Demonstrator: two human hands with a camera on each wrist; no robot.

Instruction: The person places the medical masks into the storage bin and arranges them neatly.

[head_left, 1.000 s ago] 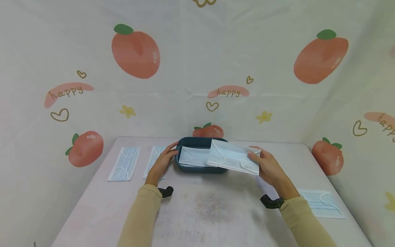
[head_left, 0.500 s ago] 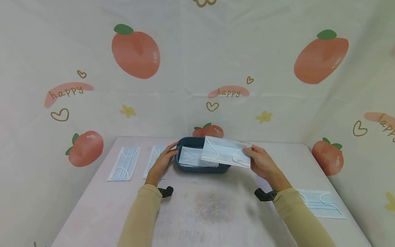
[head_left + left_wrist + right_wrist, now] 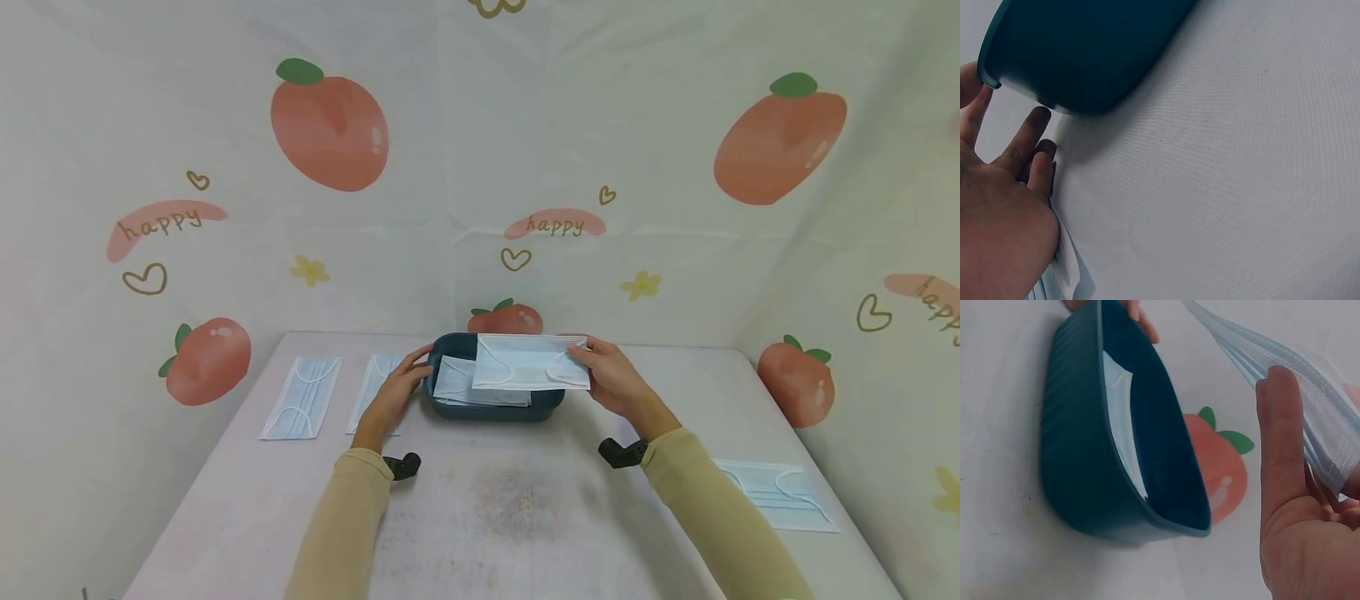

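From the head view, my right grip (image 3: 618,379) pinches the right end of a pale blue face mask (image 3: 528,367), thumb on the near face and the other fingers behind it. I hold that mask spread flat and nearly level, its left part covering the opening of a dark teal bin (image 3: 491,413) from this angle. My left grip (image 3: 392,398) has its fingers extended and resting against the bin's left end. Inside the bin lie more masks (image 3: 452,383), stacked, with the upper one partly covered by what I hold. On the pale worktop (image 3: 525,554) to my left are the far-left mask (image 3: 302,398) and, nearer the bin, a second mask (image 3: 375,381) half hidden by my left arm. Another, the right-hand mask (image 3: 791,500), lies flat beyond my right sleeve (image 3: 723,508). Behind everything hangs a white cloth (image 3: 450,117) printed with red fruit and the word "happy".

In the left wrist view, my left fingers are spread, reaching to the bin's rim and lower edge. A bit of blue mask shows just beside my palm.

In the right wrist view, the bin looks tilted by the camera, masks visible within. My index finger stands straight along the held mask, which is apart from the bin.
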